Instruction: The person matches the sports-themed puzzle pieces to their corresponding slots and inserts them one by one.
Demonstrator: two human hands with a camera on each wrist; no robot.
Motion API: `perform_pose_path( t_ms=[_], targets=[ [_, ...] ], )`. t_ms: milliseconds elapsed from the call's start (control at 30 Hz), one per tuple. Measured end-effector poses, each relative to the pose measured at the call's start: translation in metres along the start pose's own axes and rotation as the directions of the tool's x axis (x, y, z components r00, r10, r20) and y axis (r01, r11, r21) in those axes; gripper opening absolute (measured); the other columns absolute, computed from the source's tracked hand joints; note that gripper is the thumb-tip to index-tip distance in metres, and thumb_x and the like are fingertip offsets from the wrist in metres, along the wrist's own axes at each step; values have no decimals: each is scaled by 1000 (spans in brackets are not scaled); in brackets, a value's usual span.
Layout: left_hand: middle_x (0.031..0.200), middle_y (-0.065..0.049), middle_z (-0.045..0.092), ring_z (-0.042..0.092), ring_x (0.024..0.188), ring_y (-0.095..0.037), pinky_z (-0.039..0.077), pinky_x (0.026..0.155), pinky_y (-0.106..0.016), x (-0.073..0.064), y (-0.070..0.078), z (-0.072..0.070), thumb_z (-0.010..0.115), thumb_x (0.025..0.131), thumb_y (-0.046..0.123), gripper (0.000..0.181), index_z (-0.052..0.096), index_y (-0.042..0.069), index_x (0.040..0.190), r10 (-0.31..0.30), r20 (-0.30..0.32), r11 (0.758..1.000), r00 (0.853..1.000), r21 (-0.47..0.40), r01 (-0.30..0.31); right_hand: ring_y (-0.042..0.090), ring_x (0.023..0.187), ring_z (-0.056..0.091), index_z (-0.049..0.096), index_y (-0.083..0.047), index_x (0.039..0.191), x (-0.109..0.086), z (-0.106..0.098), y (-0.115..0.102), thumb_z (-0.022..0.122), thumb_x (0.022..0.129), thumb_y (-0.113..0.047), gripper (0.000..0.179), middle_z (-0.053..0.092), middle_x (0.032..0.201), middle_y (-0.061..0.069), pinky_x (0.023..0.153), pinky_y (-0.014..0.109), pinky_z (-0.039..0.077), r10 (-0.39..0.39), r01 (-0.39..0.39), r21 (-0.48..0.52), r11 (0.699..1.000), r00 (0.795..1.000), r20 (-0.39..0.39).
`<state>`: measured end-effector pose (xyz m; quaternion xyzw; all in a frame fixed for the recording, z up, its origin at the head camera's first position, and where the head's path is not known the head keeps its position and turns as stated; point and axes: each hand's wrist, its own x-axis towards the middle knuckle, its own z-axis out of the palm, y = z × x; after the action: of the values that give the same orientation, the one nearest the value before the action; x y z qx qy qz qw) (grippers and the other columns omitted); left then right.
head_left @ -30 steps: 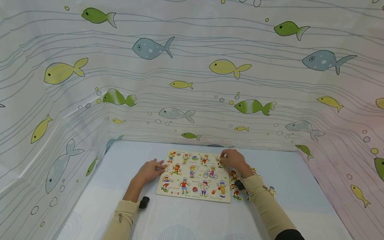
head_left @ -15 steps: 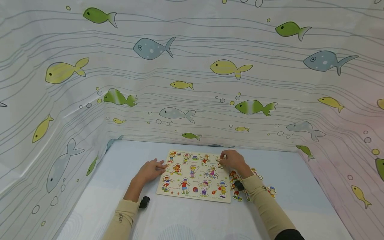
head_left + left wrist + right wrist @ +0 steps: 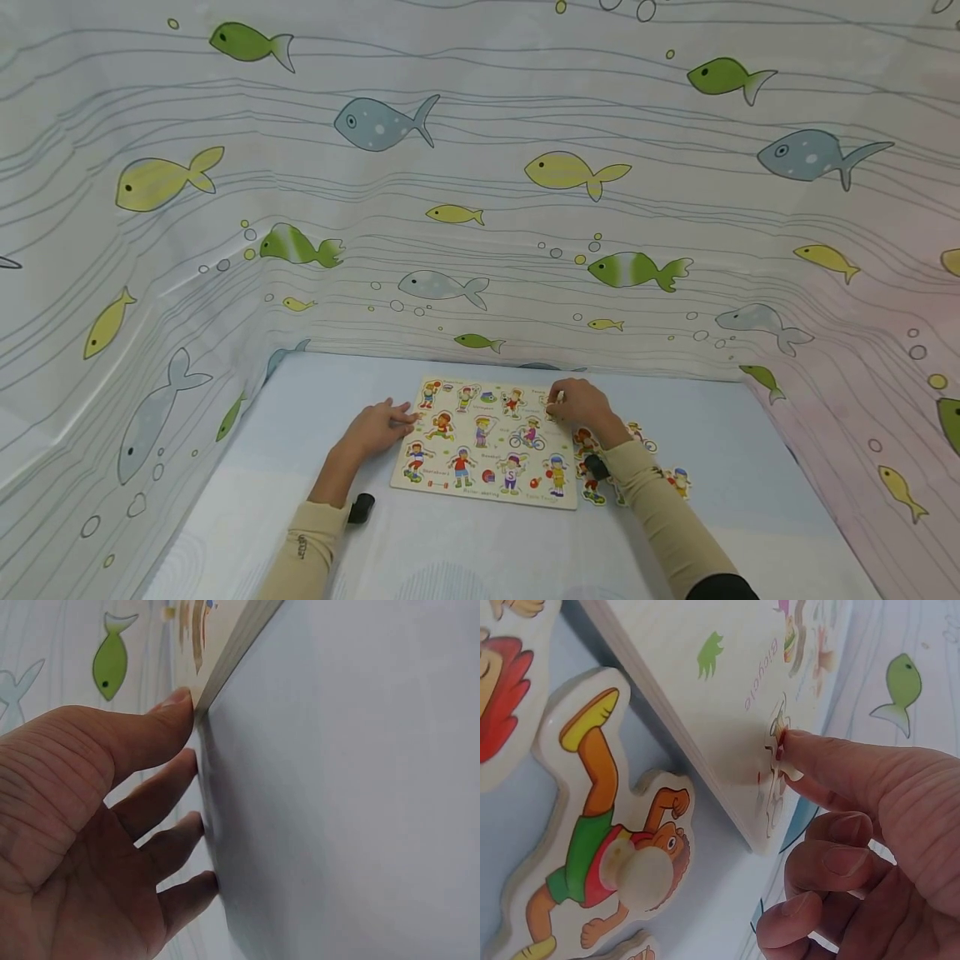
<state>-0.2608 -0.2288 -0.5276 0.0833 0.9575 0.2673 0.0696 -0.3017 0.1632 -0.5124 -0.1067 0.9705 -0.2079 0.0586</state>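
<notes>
A cream wooden puzzle board [image 3: 465,439] with knobbed sports-figure pieces set in it lies on the table. My left hand [image 3: 373,427] rests at its left edge. In the left wrist view the thumb [image 3: 169,724] touches the board's side, and the other fingers are spread with their tips at the tabletop. Over the board's far right corner, my right hand [image 3: 583,402] pinches a small puzzle piece [image 3: 775,750] between thumb and forefinger. That piece lies close against the board and is mostly hidden by the hand in the head view; its picture is unclear.
Loose puzzle pieces lie right of the board, partly under the right forearm, among them a running figure [image 3: 592,847] with a round knob and a piece with a capped figure [image 3: 678,481]. A fish-patterned sheet [image 3: 517,267] rises behind the table [image 3: 450,550].
My right hand has shifted very slightly over the same corner, now covering more of the pinched puzzle piece. The left hand and the board stay in place.
</notes>
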Motion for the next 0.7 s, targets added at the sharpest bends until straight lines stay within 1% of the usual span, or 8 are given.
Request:
perform_pose_path(
  t_ms=[233,433,700],
  targets=[
    [142,-9,52,30,142,-41,22,114,-59,0,1,0,70,92,21,30,70,12,120,1,4,1000,1000,-2,-1,17,57,51,70,-18,89,-1,-2,-1,74,89,-30,12,61,77,-2,47,29,39,22,-22,8,1000,1000,12],
    [141,-8,53,31,141,-42,22,114,-60,0,-1,1,70,92,22,29,71,12,120,10,-4,1000,1000,5,-10,18,61,52,71,-18,94,-3,-5,-2,75,88,-33,17,60,75,-1,50,30,40,59,-59,8,998,998,29],
    [142,-8,52,30,142,-42,22,114,-60,0,0,0,69,93,23,29,71,12,120,10,3,1000,1000,4,-10,18,64,52,72,-20,102,-8,-9,4,75,88,-36,22,59,77,-1,50,30,41,52,-52,18,998,998,19]
  ],
)
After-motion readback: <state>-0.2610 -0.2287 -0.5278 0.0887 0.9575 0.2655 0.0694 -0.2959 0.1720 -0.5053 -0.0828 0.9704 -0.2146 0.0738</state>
